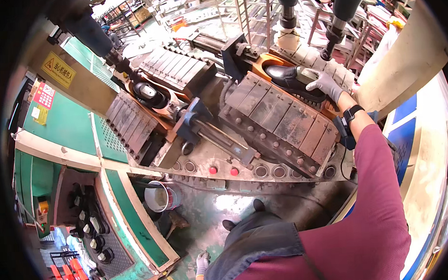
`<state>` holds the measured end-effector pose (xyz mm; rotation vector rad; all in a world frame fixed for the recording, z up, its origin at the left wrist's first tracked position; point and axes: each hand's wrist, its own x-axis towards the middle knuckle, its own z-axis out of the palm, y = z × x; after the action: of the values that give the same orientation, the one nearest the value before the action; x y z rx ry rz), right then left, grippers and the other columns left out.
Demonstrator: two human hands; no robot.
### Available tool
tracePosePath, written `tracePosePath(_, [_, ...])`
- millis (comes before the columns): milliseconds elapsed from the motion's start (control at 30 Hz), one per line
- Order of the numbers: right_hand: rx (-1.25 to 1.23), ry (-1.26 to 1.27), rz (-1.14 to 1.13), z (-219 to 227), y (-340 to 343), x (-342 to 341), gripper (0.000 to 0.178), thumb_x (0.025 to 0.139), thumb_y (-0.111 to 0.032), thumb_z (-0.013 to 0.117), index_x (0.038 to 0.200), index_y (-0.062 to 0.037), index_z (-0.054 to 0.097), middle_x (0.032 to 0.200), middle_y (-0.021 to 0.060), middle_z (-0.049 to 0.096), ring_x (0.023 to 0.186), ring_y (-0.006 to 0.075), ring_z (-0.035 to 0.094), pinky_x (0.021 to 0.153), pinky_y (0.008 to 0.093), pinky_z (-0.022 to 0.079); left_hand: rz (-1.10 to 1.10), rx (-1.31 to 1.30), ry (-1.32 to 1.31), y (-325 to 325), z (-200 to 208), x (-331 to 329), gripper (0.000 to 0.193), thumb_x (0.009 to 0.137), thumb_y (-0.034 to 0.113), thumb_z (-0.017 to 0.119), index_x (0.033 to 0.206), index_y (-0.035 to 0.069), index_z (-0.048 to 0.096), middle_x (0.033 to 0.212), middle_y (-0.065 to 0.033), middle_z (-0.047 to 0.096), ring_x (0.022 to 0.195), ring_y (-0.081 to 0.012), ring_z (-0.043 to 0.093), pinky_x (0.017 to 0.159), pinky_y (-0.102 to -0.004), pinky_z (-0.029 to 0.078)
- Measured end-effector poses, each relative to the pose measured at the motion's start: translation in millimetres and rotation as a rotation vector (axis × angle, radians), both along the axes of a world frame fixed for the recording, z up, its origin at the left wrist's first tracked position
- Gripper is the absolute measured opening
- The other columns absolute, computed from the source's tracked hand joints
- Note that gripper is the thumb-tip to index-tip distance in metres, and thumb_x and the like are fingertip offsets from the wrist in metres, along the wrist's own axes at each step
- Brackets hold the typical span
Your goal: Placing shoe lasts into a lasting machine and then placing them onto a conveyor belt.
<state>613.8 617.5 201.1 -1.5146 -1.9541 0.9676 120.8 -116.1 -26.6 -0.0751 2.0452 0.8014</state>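
At the right-hand press station, a black shoe (283,77) lies on its rest with a pale last (306,76) filling its opening. My right hand (325,85), in a light grey glove, reaches out and grips the last and heel end of this shoe. The undersides of the fingers are hidden. Low by my side hangs my gloved left hand (202,261), away from the machine, its fingers loose with nothing seen in them. A second black shoe (151,93) sits in the left press station, beneath a press cylinder (117,60).
Metal-plated pad blocks (282,120) flank the shoe stations. Along the machine's front edge are red push buttons (213,170). A white bucket (159,196) stands on the floor below. Several black shoes (97,243) rest in a green cabinet at left. Two press cylinders (288,14) hang at upper right.
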Motion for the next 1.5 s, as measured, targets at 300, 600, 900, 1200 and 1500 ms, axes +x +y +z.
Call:
tracePosePath(300, [0.014, 0.012, 0.086, -33.6, 4.3, 7.7, 0.089, 0.053, -0.010, 0.080, 0.138, -0.0081, 0.054, 0.129, 0.0098, 0.062, 0.120, 0.0242, 0.056, 0.106, 0.0306, 0.039, 0.064, 0.055, 0.035, -15.9, -17.3, -5.0, 0.028, 0.089, 0.012, 0.065, 0.115, 0.004, 0.063, 0.076, -0.0019, 0.062, 0.060, -0.0095, 0.054, 0.052, -0.0227, 0.040])
tracePosePath(600, [-0.200, 0.197, 0.314, -46.2, 29.4, -63.8, 0.080, 0.071, -0.010, 0.074, 0.145, -0.0025, 0.044, 0.126, 0.0087, 0.062, 0.118, 0.0202, 0.053, 0.107, 0.0312, 0.036, -1.480, -0.192, 0.615, -50.3, -13.1, -15.3, 0.039, 0.085, 0.015, 0.055, 0.121, 0.007, 0.064, 0.112, -0.0099, 0.069, 0.111, -0.0270, 0.062, 0.094, -0.0437, 0.049])
tracePosePath(900, [-0.153, -0.085, 0.026, -17.4, -6.4, -12.9, 0.070, 0.077, -0.012, 0.074, 0.142, -0.0059, 0.048, 0.117, 0.0112, 0.064, 0.102, 0.0228, 0.058, 0.089, 0.0320, 0.043, -0.074, 0.115, 0.460, 34.4, 12.2, -22.6, 0.038, 0.088, 0.031, 0.058, 0.111, 0.002, 0.069, 0.106, -0.0207, 0.071, 0.098, -0.0355, 0.068, 0.086, -0.0407, 0.053])
tracePosePath(1200, [-0.301, -0.062, -0.131, 13.8, -40.3, -23.3, 0.059, 0.083, -0.014, 0.073, 0.139, -0.0093, 0.052, 0.108, 0.0137, 0.067, 0.087, 0.0255, 0.063, 0.071, 0.0327, 0.050, -0.544, -0.339, 0.681, -90.9, -62.5, 36.7, 0.022, 0.086, 0.019, 0.057, 0.092, 0.006, 0.074, 0.096, -0.0188, 0.072, 0.094, -0.0395, 0.067, 0.081, -0.0444, 0.054])
tracePosePath(1500, [-0.312, -0.030, -0.095, -5.4, -43.0, -15.0, 0.040, 0.095, -0.022, 0.066, 0.132, -0.0100, 0.058, 0.093, 0.0131, 0.068, 0.065, 0.0232, 0.064, 0.051, 0.0323, 0.052, -0.786, -0.556, 0.513, -128.7, -49.6, 51.0, 0.021, 0.086, 0.017, 0.055, 0.085, 0.011, 0.075, 0.094, -0.0137, 0.073, 0.094, -0.0349, 0.069, 0.082, -0.0419, 0.055])
